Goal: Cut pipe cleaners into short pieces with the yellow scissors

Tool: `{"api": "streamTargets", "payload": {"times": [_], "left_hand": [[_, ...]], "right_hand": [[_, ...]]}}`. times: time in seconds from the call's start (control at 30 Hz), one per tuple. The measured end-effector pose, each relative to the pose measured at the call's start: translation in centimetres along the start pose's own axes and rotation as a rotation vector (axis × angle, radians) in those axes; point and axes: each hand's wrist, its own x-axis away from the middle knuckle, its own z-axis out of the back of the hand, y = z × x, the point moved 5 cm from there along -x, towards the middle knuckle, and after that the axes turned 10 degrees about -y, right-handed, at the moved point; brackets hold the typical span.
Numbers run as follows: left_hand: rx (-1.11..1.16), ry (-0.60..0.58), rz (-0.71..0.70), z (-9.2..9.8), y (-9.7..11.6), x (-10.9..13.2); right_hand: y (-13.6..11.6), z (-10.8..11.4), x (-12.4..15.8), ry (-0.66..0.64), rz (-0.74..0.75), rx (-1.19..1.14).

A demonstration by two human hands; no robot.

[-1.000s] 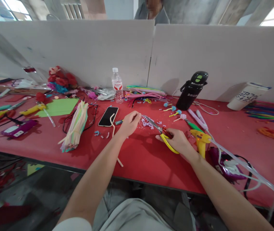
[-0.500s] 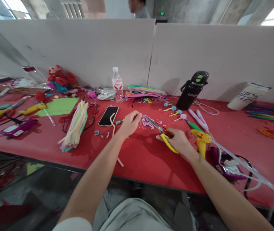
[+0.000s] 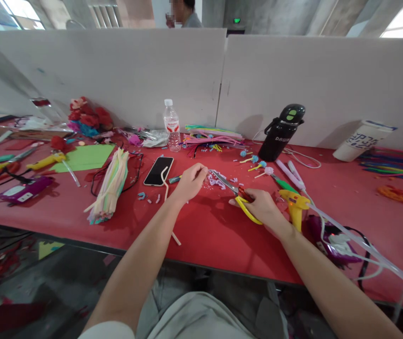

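My left hand [image 3: 191, 181] is closed in a pinch over the red table. Whatever lies between thumb and forefinger is too small to make out. In my right hand [image 3: 267, 209] are yellow-handled scissors [image 3: 252, 216], their blades pointing at my left fingertips. Short lilac snippets [image 3: 218, 181] lie scattered beneath the blades. A cream chenille stem [image 3: 176, 238] passes under my left forearm. Left of that hand, a phone [image 3: 153, 174] lies face up. Small fuzzy balls on stems, one of them pink [image 3: 268, 171], rest beyond my right hand.
A yellow glue gun [image 3: 296, 207] stands right of my right hand, near a purple device [image 3: 346, 254]. A bundle of pale stems [image 3: 109, 188] lies left. Along the partition [image 3: 134, 70] are a water bottle [image 3: 172, 126], a black flask [image 3: 279, 136] and a leaning cup [image 3: 360, 141].
Both hands and the scissors hold almost the same position. The view has shifted slightly. Behind the partition, a person has moved left, with a hand now raised.
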Motion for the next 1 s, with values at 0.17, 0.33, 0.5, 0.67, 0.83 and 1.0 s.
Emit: {"api": "streamTargets", "payload": {"times": [0.17, 0.33, 0.5, 0.67, 0.83, 1.0], "left_hand": [[-0.002, 0.011, 0.003, 0.0, -0.2, -0.1], [0.014, 0.023, 0.026, -0.1, -0.6, -0.2], [-0.013, 0.028, 0.006, -0.1, -0.3, -0.1], [-0.035, 0.016, -0.006, 0.0, 0.1, -0.1], [-0.059, 0.005, -0.016, 0.0, 0.3, 0.0], [-0.06, 0.005, -0.014, 0.0, 0.4, 0.0]], "right_hand": [[0.0, 0.3, 0.0, 0.014, -0.017, -0.009], [-0.4, 0.6, 0.3, 0.032, -0.018, -0.042], [-0.6, 0.4, 0.4, 0.019, -0.014, -0.046], [-0.5, 0.4, 0.3, 0.011, -0.017, -0.028], [-0.4, 0.3, 0.2, 0.0, -0.015, -0.016], [-0.1, 0.1, 0.0, 0.001, -0.001, -0.004]]}}
